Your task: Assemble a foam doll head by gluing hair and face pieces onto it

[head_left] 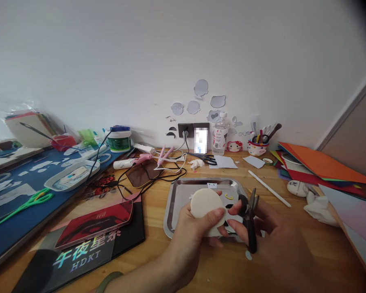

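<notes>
My left hand (189,236) grips a round cream-coloured disc (205,205), its thumb lying across the lower right edge. The disc's material is hard to tell, perhaps felt or foam. In my right hand (273,232) is a pair of black-handled scissors (250,221), blades pointing up. The fingertips of that hand meet the disc's right edge. Beneath both hands lies a metal tray (170,211). On it are a yellow curved piece (228,196), a small white piece with two dark dots (212,185) and black pieces partly hidden by my fingers.
Left of the tray lie a red palette (96,224), cables and a brown pouch-like item (144,173). Behind stand a lit phone (200,140), a clear bottle (220,136) and a pen cup (258,147). Coloured sheets (326,162) and a white stick (270,189) are at right.
</notes>
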{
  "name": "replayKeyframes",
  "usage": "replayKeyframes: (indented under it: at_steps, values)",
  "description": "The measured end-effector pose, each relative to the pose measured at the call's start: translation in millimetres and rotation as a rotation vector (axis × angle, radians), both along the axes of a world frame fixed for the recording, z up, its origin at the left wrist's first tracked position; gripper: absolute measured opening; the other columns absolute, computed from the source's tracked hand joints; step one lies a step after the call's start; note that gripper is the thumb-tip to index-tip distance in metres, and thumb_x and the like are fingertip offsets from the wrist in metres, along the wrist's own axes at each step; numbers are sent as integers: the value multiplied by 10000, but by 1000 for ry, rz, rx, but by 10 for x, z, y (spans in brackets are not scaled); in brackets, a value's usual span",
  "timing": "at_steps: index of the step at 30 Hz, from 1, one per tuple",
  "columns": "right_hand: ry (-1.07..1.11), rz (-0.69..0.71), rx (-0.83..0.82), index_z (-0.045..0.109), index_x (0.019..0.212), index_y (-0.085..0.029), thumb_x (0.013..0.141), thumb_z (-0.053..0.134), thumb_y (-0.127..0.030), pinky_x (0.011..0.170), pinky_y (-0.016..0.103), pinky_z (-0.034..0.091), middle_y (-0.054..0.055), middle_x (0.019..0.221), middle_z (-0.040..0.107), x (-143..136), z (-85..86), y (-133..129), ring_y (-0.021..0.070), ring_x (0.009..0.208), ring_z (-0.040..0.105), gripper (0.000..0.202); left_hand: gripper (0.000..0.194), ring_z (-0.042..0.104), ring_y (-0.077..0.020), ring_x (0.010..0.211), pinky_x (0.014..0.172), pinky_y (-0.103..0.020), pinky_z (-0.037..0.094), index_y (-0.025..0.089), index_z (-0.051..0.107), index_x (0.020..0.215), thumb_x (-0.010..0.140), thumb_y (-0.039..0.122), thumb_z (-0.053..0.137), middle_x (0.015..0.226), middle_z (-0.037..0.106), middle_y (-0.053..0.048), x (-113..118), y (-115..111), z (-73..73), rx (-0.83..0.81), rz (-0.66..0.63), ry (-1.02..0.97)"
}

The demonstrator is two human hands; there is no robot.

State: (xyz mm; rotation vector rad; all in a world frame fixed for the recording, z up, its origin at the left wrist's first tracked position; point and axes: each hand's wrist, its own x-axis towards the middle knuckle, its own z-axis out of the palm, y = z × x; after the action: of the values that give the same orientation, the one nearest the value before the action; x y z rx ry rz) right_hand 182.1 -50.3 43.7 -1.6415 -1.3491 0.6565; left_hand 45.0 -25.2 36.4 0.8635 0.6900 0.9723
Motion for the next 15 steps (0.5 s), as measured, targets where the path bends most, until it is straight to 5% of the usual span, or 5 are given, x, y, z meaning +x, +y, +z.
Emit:
replayKeyframes:
  at_steps: [8,15]
  values:
    - [62,-52,-50,573,759,-243,612,590,-412,500,277,416,-10,662,603,9,1,33,178,579,555,225,389,529,-161,796,559,-207,464,163,507,1042,660,120,572,917,564,-63,10,28,-75,17,-27,63]
    - [268,124,-44,542,672,-216,582,648,-287,547,236,479,-26,636,587,120,-77,168,144,603,570,156,359,536,-168,800,618,-240,441,137,520,1015,670,191,601,902,591,-70,81,12,-94,-12,-30,92]
